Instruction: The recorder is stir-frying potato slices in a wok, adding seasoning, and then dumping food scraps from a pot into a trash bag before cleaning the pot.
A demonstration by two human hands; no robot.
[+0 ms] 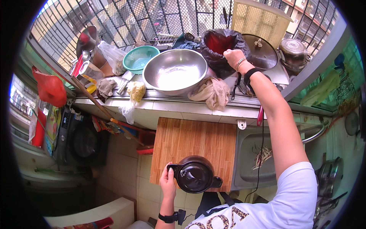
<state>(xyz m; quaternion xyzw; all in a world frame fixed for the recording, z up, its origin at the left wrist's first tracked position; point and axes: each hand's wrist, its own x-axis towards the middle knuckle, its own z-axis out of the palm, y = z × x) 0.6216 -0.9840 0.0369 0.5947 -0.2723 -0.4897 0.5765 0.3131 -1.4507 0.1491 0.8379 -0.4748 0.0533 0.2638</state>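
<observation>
My left hand (168,181) grips one side handle of a dark, glossy lidded pot (195,175). The pot stands near the front edge of a wood-patterned board (191,140), its other handle pointing right. Far forward, my right hand (235,58) reaches over the near rim of a red bin (218,43) lined with a black plastic bag (208,61). Its fingers are curled, and whether anything is in them cannot be seen. A wide stainless steel bowl (175,71) sits left of the bin, with a crumpled beige cloth (213,93) by its lower right side.
A grey sink (243,169) holds some scraps (262,157), and a black cord (260,163) hangs across it. A teal plastic basket (141,58), a cleaver (125,82) and a glass lid (261,54) line the ledge. A wooden pole (97,103) leans at left near a washing machine (83,140).
</observation>
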